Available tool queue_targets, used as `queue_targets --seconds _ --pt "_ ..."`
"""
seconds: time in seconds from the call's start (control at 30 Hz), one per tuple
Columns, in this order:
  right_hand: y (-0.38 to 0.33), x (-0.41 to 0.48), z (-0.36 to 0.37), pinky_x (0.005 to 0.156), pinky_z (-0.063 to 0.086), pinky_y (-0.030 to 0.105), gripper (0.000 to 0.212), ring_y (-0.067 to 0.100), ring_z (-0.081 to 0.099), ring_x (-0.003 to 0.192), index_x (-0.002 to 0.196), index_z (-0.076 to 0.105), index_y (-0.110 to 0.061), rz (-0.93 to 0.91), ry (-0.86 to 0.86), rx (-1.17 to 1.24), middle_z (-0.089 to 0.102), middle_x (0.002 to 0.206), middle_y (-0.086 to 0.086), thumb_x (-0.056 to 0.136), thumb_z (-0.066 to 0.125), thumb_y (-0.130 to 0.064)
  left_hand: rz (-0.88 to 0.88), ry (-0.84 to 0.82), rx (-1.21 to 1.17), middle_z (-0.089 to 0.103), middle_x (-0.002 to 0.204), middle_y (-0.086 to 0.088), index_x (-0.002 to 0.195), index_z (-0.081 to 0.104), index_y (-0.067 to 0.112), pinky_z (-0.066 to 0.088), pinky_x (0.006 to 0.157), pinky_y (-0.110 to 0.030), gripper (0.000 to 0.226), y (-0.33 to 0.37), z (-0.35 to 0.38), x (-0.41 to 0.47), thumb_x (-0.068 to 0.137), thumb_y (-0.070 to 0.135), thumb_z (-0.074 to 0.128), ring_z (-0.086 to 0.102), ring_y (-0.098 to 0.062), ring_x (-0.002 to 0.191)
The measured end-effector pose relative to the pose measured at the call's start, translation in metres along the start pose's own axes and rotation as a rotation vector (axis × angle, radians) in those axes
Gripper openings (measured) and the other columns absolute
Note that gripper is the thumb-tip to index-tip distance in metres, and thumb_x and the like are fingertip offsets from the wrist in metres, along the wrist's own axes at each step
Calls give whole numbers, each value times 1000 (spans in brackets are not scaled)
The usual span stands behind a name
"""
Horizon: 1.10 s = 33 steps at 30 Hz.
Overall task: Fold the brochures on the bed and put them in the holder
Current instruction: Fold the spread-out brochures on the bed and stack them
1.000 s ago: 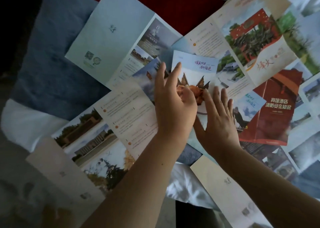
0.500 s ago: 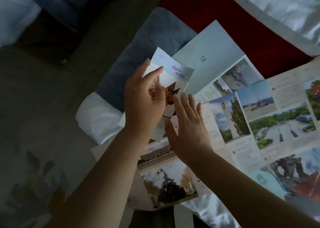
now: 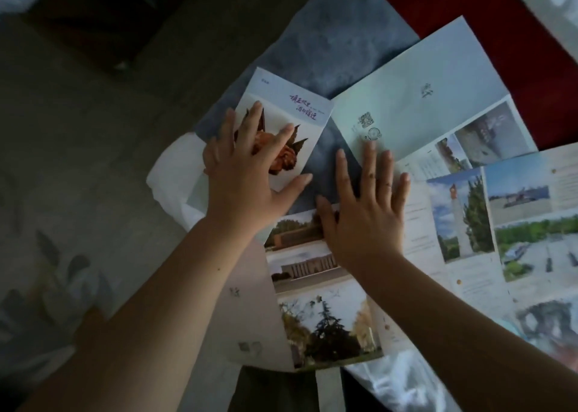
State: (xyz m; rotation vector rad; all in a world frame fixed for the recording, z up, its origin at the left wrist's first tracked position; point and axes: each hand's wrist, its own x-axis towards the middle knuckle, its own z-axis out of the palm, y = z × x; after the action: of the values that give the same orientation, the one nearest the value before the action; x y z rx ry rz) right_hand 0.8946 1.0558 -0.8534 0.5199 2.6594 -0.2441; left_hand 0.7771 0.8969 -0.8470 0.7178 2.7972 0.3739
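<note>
bed [image 3: 344, 52] | folded brochure [image 3: 291, 114]: 1 | left hand [image 3: 247, 174], right hand [image 3: 366, 211]: spread flat

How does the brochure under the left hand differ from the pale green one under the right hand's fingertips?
The brochure under the left hand, with the orange winged figure, is folded to a narrow single panel; the pale green brochure lies unfolded, with photo panels showing. The first rests on the blue-grey pillow, the second among other open sheets beside the right hand. Both lie flat.

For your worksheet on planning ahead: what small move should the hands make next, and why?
Probably pick up the folded brochure: the left hand lies flat on it, it looks fully folded, and no holder is in view. The right hand rests on unfolded brochures.
</note>
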Motion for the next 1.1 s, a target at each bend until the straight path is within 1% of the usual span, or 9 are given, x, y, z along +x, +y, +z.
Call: queue_targets --seconds 0.1,0.23,0.4,0.53,0.77,0.87,0.93,1.03,1.1 --pt "28 -1 6 124 -7 62 69 29 -18 157 162 -16 -38 -22 7 -54 -21 171 1 103 9 -65 13 16 20 25 168 -9 154 43 37 25 116 -65 80 5 7 -2 86 80 52 18 -42 154" --pt "58 -5 6 124 -3 64 67 25 -12 159 162 -14 -38 -32 11 -94 -16 172 -2 105 11 -62 57 0 61 23 169 -9 154 42 38 24 116 -64 79 21 15 1 88 80 49 16 -43 154" --pt "110 -17 3 124 -1 64 67 23 -9 159 164 -11 -36 8 34 -93 -12 173 -3 104 10 -61 89 -36 95 13 172 -8 158 33 41 17 120 -64 81 58 29 5 88 83 39 9 -44 156" --pt "164 -33 6 125 -2 63 69 25 -10 159 164 -9 -34 0 38 -113 -11 173 0 104 10 -63 125 -36 94 8 172 -9 161 25 41 14 121 -64 82 91 47 3 91 81 38 6 -45 156" --pt "234 -58 12 125 4 63 71 23 -7 160 166 -4 -30 -11 34 -119 -5 174 1 105 14 -62 112 2 99 11 172 -10 161 26 39 13 119 -66 77 126 71 -3 95 77 36 8 -45 156" --pt "235 -63 11 126 4 61 72 22 -8 160 165 -5 -31 34 35 -76 -5 174 0 104 17 -63 86 11 93 12 172 -9 160 27 39 12 120 -66 73 136 74 -6 97 76 30 9 -44 156" --pt "225 -64 8 127 0 57 74 23 -10 159 166 -3 -30 85 41 -16 -6 174 0 103 20 -63 78 10 93 12 172 -9 161 27 39 12 121 -67 69 140 74 -9 100 72 27 9 -44 156" --pt "190 -60 2 128 -7 52 74 25 -15 158 166 -2 -25 169 63 46 -12 173 6 104 14 -62 77 35 101 15 171 -11 161 26 40 15 120 -64 62 139 71 -10 103 63 27 13 -41 156" --pt "156 -54 -2 127 -10 50 71 26 -18 158 166 -4 -22 174 78 89 -14 172 8 106 10 -59 106 58 114 16 171 -13 161 24 39 18 120 -60 61 132 68 -9 105 61 28 16 -38 156"
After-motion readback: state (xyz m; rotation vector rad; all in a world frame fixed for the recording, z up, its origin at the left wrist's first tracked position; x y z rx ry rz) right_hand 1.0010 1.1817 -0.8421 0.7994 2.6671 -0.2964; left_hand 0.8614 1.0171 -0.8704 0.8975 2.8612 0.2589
